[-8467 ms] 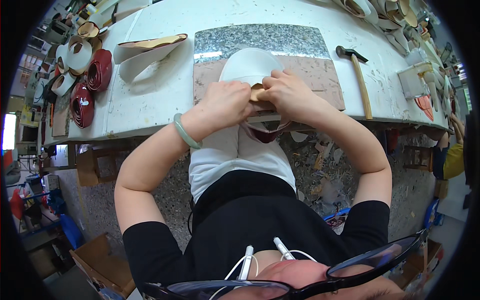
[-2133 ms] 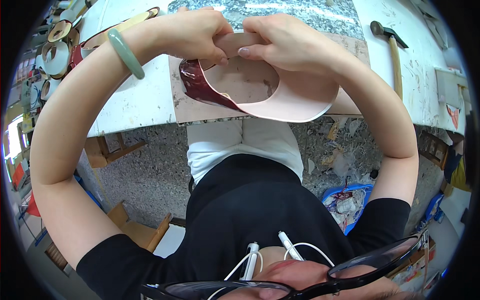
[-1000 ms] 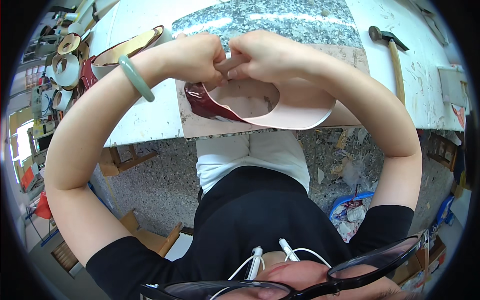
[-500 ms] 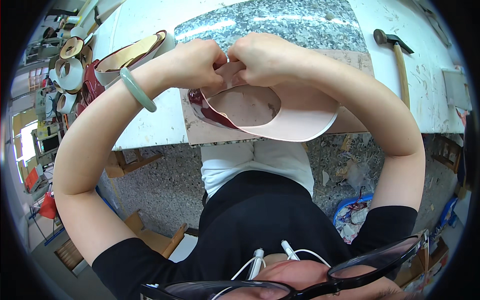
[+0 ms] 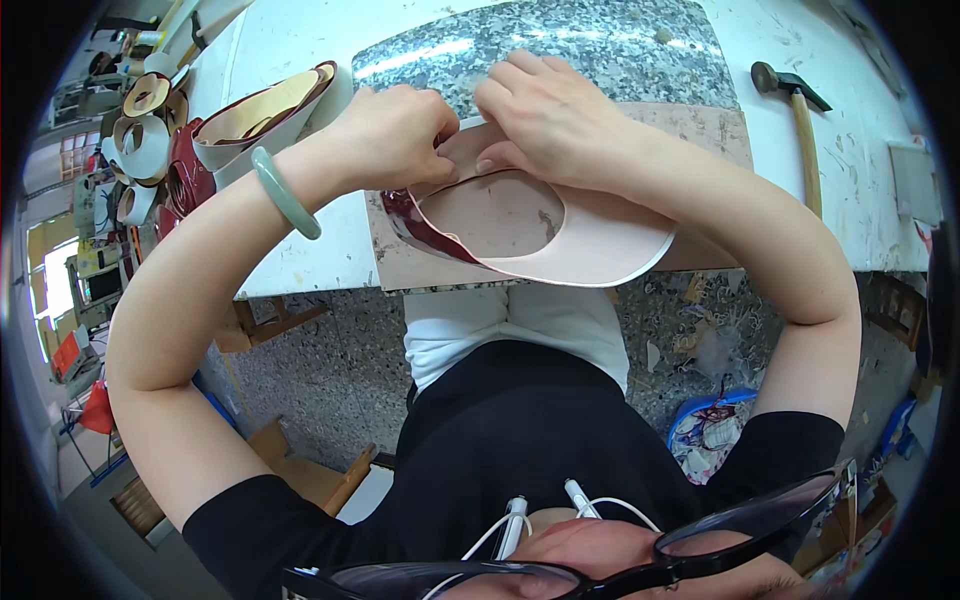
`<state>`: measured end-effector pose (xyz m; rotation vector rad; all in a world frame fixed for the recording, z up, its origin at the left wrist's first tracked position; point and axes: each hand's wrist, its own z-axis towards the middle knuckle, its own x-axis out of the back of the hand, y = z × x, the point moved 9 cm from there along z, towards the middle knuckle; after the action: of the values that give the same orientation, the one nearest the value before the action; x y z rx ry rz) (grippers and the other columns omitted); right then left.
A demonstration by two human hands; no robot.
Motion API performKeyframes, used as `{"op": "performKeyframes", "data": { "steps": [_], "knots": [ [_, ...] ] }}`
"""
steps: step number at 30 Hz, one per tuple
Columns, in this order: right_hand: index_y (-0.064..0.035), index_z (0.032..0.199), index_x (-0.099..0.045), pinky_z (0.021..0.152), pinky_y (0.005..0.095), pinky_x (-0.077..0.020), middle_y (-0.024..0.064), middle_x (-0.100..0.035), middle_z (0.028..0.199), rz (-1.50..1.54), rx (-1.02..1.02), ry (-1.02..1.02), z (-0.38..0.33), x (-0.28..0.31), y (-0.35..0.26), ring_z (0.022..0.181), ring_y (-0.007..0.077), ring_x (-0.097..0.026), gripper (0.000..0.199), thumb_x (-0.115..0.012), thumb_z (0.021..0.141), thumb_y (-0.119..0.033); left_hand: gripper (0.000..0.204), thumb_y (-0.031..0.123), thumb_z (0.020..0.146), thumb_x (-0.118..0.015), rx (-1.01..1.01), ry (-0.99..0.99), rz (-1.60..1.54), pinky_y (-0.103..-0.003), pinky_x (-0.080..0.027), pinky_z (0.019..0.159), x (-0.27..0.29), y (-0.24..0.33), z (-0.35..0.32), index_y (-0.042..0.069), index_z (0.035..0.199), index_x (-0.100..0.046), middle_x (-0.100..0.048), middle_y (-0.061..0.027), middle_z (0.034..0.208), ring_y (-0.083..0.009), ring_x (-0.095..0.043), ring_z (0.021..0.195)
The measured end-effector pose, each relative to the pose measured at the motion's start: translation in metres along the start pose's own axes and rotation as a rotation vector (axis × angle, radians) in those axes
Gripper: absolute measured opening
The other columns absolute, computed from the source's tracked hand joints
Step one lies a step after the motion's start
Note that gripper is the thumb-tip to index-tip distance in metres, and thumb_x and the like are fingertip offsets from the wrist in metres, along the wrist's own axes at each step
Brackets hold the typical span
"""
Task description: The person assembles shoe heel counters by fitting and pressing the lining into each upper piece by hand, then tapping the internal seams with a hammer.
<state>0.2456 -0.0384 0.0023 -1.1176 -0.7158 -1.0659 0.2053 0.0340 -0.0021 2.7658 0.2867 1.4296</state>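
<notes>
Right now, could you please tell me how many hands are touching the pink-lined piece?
2: the left hand at the far edge of the pink-lined piece, toward its left, and the right hand beside it along that edge. No others show on it.

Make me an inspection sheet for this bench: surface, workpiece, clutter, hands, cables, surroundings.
Surface: stained white table, bearing a speckled slab and pinkish board.
Workpiece: maroon shoe upper with pale lining, over the board.
Clutter: hammer at right; more uppers grouped at left.
Hands: left hand grips the workpiece's far side; right hand has its thumb on the lining, grip unclear.
Cables: white cord near the wearer's collar.
Surroundings: scraps on the floor; blue bin holding scraps.
</notes>
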Motion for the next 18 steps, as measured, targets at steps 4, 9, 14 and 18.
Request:
{"op": "performKeyframes", "data": {
  "steps": [4,9,14,18],
  "knots": [
    [-0.0060,0.099,-0.057,0.087,0.0378,-0.0413,0.0067,-0.055,0.098,-0.027,0.054,0.097,-0.011,0.002,0.002,0.101,0.0255,-0.052,0.043,-0.073,0.075,-0.038,0.029,0.028,0.073,-0.072,-0.075,0.173,0.086,-0.040,-0.050,0.072,0.008,0.008,-0.008,0.005,0.090,-0.066,-0.066,-0.0120,0.079,-0.0283,-0.062,0.082],
    [-0.0060,0.104,-0.058,0.089,0.0401,-0.0425,0.0074,-0.056,0.102,-0.001,0.043,0.268,-0.016,0.010,0.013,0.102,0.0264,-0.053,0.031,-0.069,0.081,-0.024,0.031,0.027,0.073,-0.074,-0.114,0.217,0.221,-0.042,-0.049,0.076,0.009,0.018,-0.011,0.006,0.094,-0.064,-0.066,-0.0096,0.084,-0.0295,-0.059,0.090],
    [-0.0010,0.121,-0.054,0.103,0.0390,-0.0404,0.0119,-0.055,0.122,0.134,0.433,0.130,-0.043,0.023,-0.030,0.119,0.0268,-0.050,0.035,-0.054,0.089,-0.015,0.033,0.024,0.071,-0.076,-0.165,0.225,0.276,-0.043,-0.049,0.077,0.007,0.015,-0.010,0.004,0.094,-0.064,-0.066,-0.0111,0.084,-0.0320,-0.059,0.093],
    [-0.0011,0.126,-0.054,0.105,0.0383,-0.0394,0.0091,-0.051,0.128,0.124,0.328,-0.114,-0.053,-0.004,-0.031,0.126,0.0260,-0.045,0.045,-0.055,0.090,-0.028,0.030,0.018,0.068,-0.075,-0.106,0.078,-0.047,-0.038,-0.051,0.073,0.014,0.006,-0.004,0.001,0.091,-0.064,-0.066,-0.0123,0.079,-0.0297,-0.063,0.083]
  ]
}}
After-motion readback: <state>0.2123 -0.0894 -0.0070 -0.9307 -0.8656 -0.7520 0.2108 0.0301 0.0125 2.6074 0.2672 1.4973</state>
